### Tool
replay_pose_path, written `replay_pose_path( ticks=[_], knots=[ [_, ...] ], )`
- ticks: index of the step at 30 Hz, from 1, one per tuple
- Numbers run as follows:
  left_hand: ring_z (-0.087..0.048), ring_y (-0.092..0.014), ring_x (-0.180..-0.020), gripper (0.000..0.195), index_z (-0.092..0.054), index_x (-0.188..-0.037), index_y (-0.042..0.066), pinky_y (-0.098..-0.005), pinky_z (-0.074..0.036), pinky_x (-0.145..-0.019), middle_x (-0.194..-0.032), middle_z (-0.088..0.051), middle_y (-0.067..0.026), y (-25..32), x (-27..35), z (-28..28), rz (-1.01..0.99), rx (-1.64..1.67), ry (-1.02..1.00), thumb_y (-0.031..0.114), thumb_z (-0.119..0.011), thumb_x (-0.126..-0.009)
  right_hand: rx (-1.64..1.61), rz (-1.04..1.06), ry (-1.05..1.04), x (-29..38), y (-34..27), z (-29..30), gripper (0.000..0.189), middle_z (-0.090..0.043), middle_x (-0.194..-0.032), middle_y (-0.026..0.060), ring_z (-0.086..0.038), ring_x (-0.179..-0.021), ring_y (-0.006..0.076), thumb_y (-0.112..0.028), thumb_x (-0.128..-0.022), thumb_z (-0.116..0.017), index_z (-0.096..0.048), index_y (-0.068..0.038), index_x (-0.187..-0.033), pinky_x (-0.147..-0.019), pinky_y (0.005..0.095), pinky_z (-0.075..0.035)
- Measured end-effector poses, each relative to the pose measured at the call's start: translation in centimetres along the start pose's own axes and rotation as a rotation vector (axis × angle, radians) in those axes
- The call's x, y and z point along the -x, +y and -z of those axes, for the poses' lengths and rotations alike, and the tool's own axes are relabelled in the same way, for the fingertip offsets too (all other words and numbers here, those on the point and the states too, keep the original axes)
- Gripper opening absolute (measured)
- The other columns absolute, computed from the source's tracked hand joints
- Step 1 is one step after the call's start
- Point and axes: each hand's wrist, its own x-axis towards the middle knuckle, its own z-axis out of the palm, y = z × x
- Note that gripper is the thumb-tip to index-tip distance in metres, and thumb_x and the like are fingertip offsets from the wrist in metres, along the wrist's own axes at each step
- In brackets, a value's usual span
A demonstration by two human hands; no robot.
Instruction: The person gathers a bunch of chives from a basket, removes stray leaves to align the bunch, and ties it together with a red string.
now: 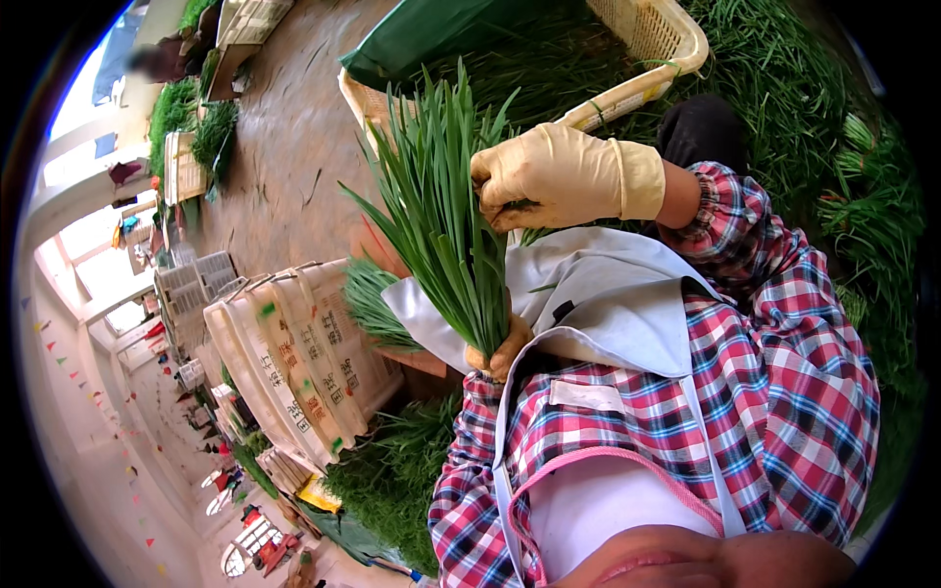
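Note:
A bunch of long, flat green leaves, which look like garlic chives [448, 228], fans up and to the left in front of my chest. My left hand [503, 349], in a soiled cream glove, is closed around its lower end. Beside the upper right of the bunch is my right hand [559, 180], in a cream rubber glove, its fingers curled against the leaves with a bit of green between them. A grey apron [610, 268] lies behind the hands. Another bunch of greens [378, 301] sits to the left, partly behind the held one.
A cream plastic basket [632, 92] with greens and a green sheet [434, 37] stands beyond my hands. White printed crates [294, 360] are at the left. Loose greens [779, 132] are heaped at the right, more [404, 478] below the crates. A person [165, 62] is far off, upper left.

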Motion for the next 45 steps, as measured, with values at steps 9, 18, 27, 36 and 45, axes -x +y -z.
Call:
replay_pose_path(
  ticks=[9,18,27,36,45],
  knots=[
    [-0.048,-0.017,-0.052,0.034,-0.055,-0.09,-0.003,-0.0267,-0.04,-0.048,-0.07,-0.055,-0.009,1.6,0.0,-1.5,0.133,-0.103,0.35,0.018,-0.073,-0.07,0.328,-0.315,0.451,4.0,9.7,-0.4,0.024,-0.06,-0.095,0.0122,-0.063,-0.084,0.0304,-0.019,-0.081,-0.065,-0.06,-0.005,-0.1,-0.07,0.0362,-0.053],
    [-0.061,-0.016,-0.07,0.023,-0.063,-0.096,-0.002,-0.0272,-0.048,-0.06,-0.083,-0.064,-0.0071,2.1,-1.5,-0.9,-0.24,-0.734,0.569,0.005,-0.07,-0.076,-0.863,-0.481,-0.304,6.1,2.9,-12.5,0.101,-0.036,-0.143,0.0234,-0.035,-0.134,0.0278,-0.033,-0.075,-0.078,-0.016,-0.001,-0.147,-0.108,0.0347,-0.031],
    [-0.064,-0.019,-0.089,0.047,-0.057,-0.112,0.005,-0.03,-0.052,-0.078,-0.102,-0.065,-0.0071,2.7,-1.5,5.9,-0.401,-0.995,0.57,0.017,-0.078,-0.071,-1.101,-0.561,0.208,-5.9,-3.3,-17.0,0.083,-0.052,-0.126,0.0086,-0.047,-0.117,0.0192,-0.01,-0.063,-0.084,-0.04,-0.003,-0.133,-0.101,0.0317,-0.037],
    [-0.061,-0.012,-0.083,0.038,-0.059,-0.105,0.0,-0.0244,-0.052,-0.069,-0.094,-0.063,-0.0044,14.5,4.1,7.8,-0.388,-0.786,0.526,0.009,-0.079,-0.074,-1.287,-0.496,0.098,-18.4,-4.0,-22.1,0.052,-0.064,-0.104,0.0046,-0.059,-0.092,0.0124,-0.002,-0.072,-0.077,-0.055,-0.001,-0.119,-0.082,0.0271,-0.05],
    [-0.062,-0.014,-0.079,0.033,-0.063,-0.101,0.002,-0.0274,-0.052,-0.07,-0.091,-0.065,-0.0049,19.1,8.1,13.0,-0.452,-0.905,0.669,0.009,-0.076,-0.07,-1.139,-0.559,-0.26,-24.4,-2.7,-28.3,0.063,-0.064,-0.098,0.0067,-0.06,-0.087,0.0145,-0.004,-0.071,-0.078,-0.046,-0.002,-0.126,-0.078,0.0282,-0.052]
  ],
)
